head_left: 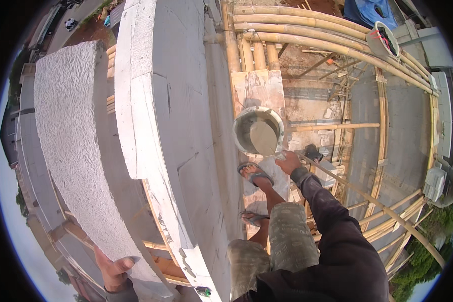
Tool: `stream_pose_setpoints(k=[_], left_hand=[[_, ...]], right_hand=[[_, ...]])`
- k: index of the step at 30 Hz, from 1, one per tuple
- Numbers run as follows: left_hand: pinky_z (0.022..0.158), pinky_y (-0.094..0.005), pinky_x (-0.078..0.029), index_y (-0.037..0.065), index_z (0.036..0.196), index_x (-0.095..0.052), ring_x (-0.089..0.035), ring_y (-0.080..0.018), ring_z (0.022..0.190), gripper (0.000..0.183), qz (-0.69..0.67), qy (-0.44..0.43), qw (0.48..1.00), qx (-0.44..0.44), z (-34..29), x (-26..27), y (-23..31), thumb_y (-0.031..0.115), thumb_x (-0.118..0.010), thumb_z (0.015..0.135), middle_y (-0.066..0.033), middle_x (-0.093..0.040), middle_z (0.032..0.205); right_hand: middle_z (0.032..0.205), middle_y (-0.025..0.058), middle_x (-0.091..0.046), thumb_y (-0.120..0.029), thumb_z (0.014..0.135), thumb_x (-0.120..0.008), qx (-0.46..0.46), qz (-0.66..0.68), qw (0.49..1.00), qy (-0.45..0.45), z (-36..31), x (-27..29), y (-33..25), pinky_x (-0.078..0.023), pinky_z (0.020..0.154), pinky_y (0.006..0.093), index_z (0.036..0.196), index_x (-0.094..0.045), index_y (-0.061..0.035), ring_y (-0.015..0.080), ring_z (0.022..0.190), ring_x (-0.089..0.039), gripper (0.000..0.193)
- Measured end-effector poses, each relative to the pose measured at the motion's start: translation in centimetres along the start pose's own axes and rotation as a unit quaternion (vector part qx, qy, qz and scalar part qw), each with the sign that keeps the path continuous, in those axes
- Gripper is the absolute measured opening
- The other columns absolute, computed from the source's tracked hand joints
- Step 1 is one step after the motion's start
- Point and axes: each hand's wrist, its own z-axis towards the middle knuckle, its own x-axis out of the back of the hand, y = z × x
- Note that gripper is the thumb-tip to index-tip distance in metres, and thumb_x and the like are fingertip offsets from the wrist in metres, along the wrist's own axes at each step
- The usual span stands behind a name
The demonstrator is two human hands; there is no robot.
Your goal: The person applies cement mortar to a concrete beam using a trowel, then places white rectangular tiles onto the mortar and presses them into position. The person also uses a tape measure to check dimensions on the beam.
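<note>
My left hand (113,269) is at the lower left, against the near edge of a long white aerated concrete block (70,105). Its thumb lies over the block's face, and the other fingers are mostly hidden. A rough, ridged texture covers the block's broad face. At the centre, my right hand (288,162) is closed around the handle of a trowel (264,137). Grey mortar coats the blade, which is over the mouth of a round bucket (237,132). More wet grey mortar shows inside the bucket, which stands on a plank by my feet.
A white block wall (138,108) runs between the held block and my feet. I stand on a narrow wooden plank (261,88) of bamboo scaffolding. Bamboo poles (312,39) cross on the right, with a drop to ground below. A white pail (382,40) hangs at the far right.
</note>
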Motion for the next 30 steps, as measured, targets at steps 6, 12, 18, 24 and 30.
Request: stream_pose_setpoints(k=[6, 12, 18, 24, 30], left_hand=[[0.103, -0.0372, -0.04, -0.001, 0.139, -0.039, -0.052, -0.0239, 0.119, 0.1, -0.086, -0.214, 0.973, 0.018, -6.8, -3.6, -6.7, 0.023, -0.092, 0.057, -0.0118, -0.054, 0.125], [0.109, -0.0364, -0.033, -0.002, 0.141, -0.036, -0.045, -0.0265, 0.127, 0.103, -0.093, -0.229, 0.967, -0.067, -10.5, -4.5, -9.5, 0.022, -0.092, 0.057, -0.0147, -0.048, 0.132], [0.111, -0.0369, -0.033, -0.002, 0.144, -0.032, -0.043, -0.025, 0.13, 0.108, -0.098, -0.221, 0.951, -0.191, -9.5, -4.0, -5.6, 0.016, -0.091, 0.055, -0.012, -0.047, 0.135], [0.111, -0.0372, -0.033, -0.002, 0.144, -0.035, -0.044, -0.0248, 0.13, 0.105, -0.203, -0.224, 0.923, -0.239, -9.9, -3.0, 2.8, 0.016, -0.09, 0.056, -0.0115, -0.048, 0.136], [0.111, -0.0363, -0.033, -0.002, 0.144, -0.033, -0.045, -0.0242, 0.129, 0.101, -0.283, -0.256, 0.89, -0.249, -10.8, -3.3, 7.7, 0.01, -0.088, 0.06, -0.0122, -0.048, 0.135]], right_hand=[[0.076, 0.0129, -0.062, -0.02, 0.08, -0.068, 0.096, 0.104, 0.99, 0.027, -13.1, 12.7, -15.7, -0.047, 0.063, 0.0346, 0.105, -0.066, 0.001, 0.0134, 0.07, -0.059, 0.033], [0.073, 0.0132, -0.058, -0.014, 0.076, -0.071, 0.331, -0.021, 0.937, 0.113, -23.5, 23.4, -32.2, -0.044, 0.06, 0.036, 0.093, -0.064, 0.002, 0.0219, 0.064, -0.056, 0.025], [0.074, 0.0163, -0.057, -0.013, 0.071, -0.074, 0.5, -0.101, 0.805, 0.303, -29.0, 25.1, -43.0, -0.045, 0.059, 0.0405, 0.087, -0.064, -0.0001, 0.036, 0.065, -0.057, 0.023], [0.079, 0.0152, -0.055, -0.007, 0.068, -0.071, 0.519, -0.102, 0.766, 0.365, -33.1, 26.0, -48.0, -0.045, 0.064, 0.0416, 0.086, -0.06, 0.0002, 0.0335, 0.072, -0.054, 0.023], [0.077, 0.0169, -0.055, -0.004, 0.067, -0.071, 0.502, -0.106, 0.754, 0.41, -34.5, 28.3, -48.3, -0.044, 0.062, 0.0421, 0.08, -0.056, 0.001, 0.0364, 0.073, -0.054, 0.02]])
